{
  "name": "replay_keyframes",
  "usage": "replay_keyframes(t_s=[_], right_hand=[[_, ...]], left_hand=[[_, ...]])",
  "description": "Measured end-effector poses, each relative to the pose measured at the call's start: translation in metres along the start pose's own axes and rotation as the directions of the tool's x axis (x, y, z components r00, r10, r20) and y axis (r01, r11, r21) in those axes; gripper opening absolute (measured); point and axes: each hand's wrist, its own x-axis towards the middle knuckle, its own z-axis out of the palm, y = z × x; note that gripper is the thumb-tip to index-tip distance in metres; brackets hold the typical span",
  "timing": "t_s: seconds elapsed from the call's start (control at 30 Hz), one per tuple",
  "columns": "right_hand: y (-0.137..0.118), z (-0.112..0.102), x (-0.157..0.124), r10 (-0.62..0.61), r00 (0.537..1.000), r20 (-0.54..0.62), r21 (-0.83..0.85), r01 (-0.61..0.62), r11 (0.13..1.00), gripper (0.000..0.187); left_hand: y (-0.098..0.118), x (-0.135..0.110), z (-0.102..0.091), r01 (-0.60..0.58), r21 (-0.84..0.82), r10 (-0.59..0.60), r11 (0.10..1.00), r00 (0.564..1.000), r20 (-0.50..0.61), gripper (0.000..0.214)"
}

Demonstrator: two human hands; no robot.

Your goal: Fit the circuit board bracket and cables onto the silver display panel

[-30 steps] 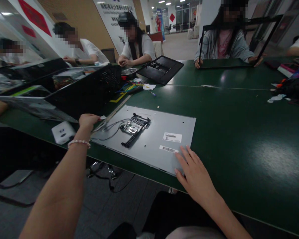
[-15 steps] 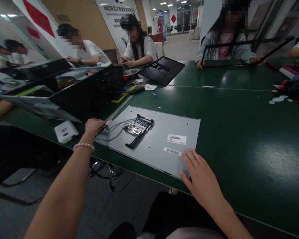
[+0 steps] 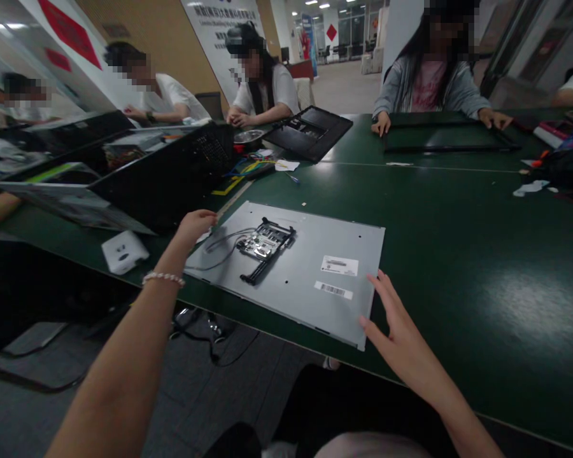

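Note:
A flat grey metal-backed display panel with two white labels lies face down on the green table in front of me. On it sits a black-framed circuit board bracket, and grey cables run from it toward the panel's left edge. My left hand, a bead bracelet at its wrist, is at the panel's upper left edge with fingers bent together; their tips are hidden. At the right edge, my right hand has thumb and fingers spread, fingertips at the panel's rim.
Left of the panel are a white plastic piece and an open black computer case. Behind lie a screwdriver, loose coloured wires and a black plastic cover. Across the table, a person holds a black frame.
My left hand has moved up and right along the panel's left edge, off the cable end. My right hand slid from the panel's surface to its right edge. The co-worker's frame was lowered.

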Motion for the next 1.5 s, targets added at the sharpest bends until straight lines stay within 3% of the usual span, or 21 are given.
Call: replay_keyframes(t_s=[0.07,0.2,0.33,0.53,1.0,1.1,1.2,1.5], right_hand=[[-0.004,-0.01,0.006,0.116,0.993,-0.001,0.312,-0.11,0.944,0.075],[-0.014,-0.018,0.019,0.284,0.959,0.006,0.708,-0.205,0.676,0.083],[-0.017,-0.013,0.024,0.305,0.951,0.043,0.837,-0.201,0.509,0.085],[-0.007,-0.009,0.022,0.325,0.944,0.052,0.899,-0.186,0.397,0.078],[-0.007,-0.001,0.019,0.307,0.95,-0.059,0.897,-0.084,0.433,0.07],[-0.004,0.0,0.019,0.324,0.943,-0.07,0.904,-0.078,0.421,0.072],[-0.005,0.002,0.019,0.354,0.931,-0.09,0.908,-0.07,0.414,0.073],[-0.004,-0.003,0.029,0.382,0.918,-0.103,0.901,-0.077,0.427,0.074]], left_hand=[[0.002,0.002,0.004,0.059,-0.081,-0.053,0.995,0.996,0.075,0.025],[0.004,0.005,0.004,0.175,-0.181,-0.145,0.968,0.975,0.166,0.023],[0.007,0.004,0.003,0.262,-0.249,-0.215,0.932,0.956,0.201,0.017],[0.017,-0.005,0.006,0.328,-0.343,-0.274,0.881,0.942,0.195,0.013],[0.013,0.008,0.014,0.351,-0.468,-0.278,0.811,0.935,0.219,0.013],[0.012,0.006,0.014,0.35,-0.487,-0.273,0.8,0.936,0.224,0.019],[0.014,0.001,0.014,0.345,-0.517,-0.263,0.784,0.938,0.227,0.007],[0.014,-0.007,0.012,0.356,-0.561,-0.266,0.748,0.934,0.238,0.007]])
